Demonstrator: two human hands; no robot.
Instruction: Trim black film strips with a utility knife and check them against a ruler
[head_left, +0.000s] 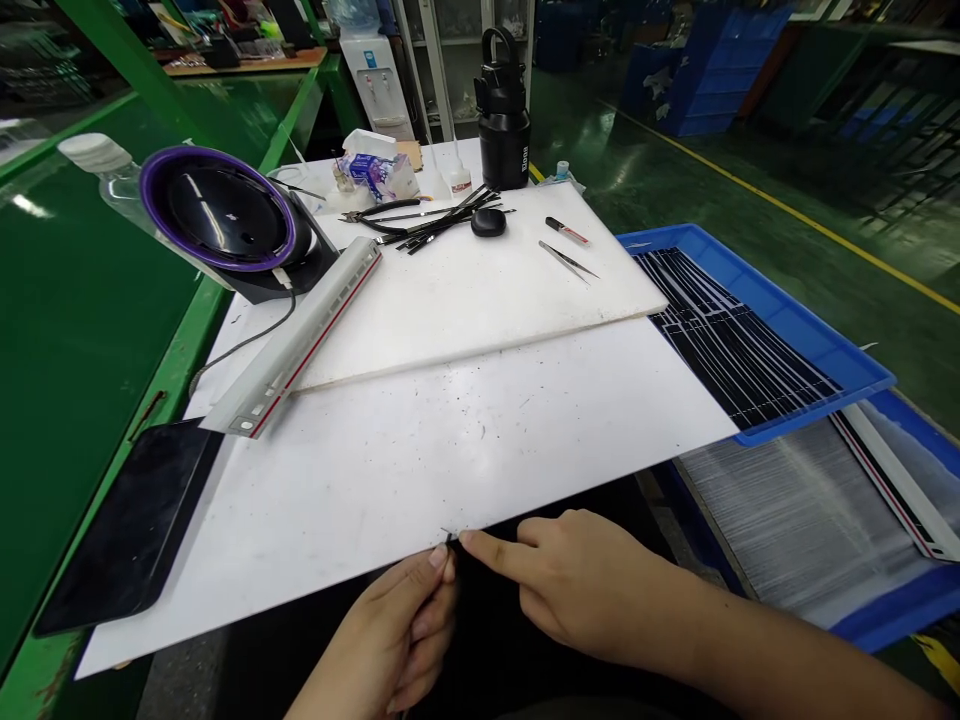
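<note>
My left hand (401, 630) and my right hand (577, 580) meet at the near edge of the white board (450, 450). Both pinch a tiny dark piece (448, 540), thin like a wire or strip end, right at the board's edge. The left fingers curl closed under it. The right forefinger and thumb point left and press on the same piece. What the piece is I cannot make out.
A long grey ruler (300, 340) lies diagonally at left, beside a purple-rimmed round lamp (217, 215). Black strips (442, 222), cutters, tweezers (568, 262) and a black bottle (502, 120) sit at the far side. A dark tablet (127, 530) lies left. Blue trays (765, 320) of strips stand right.
</note>
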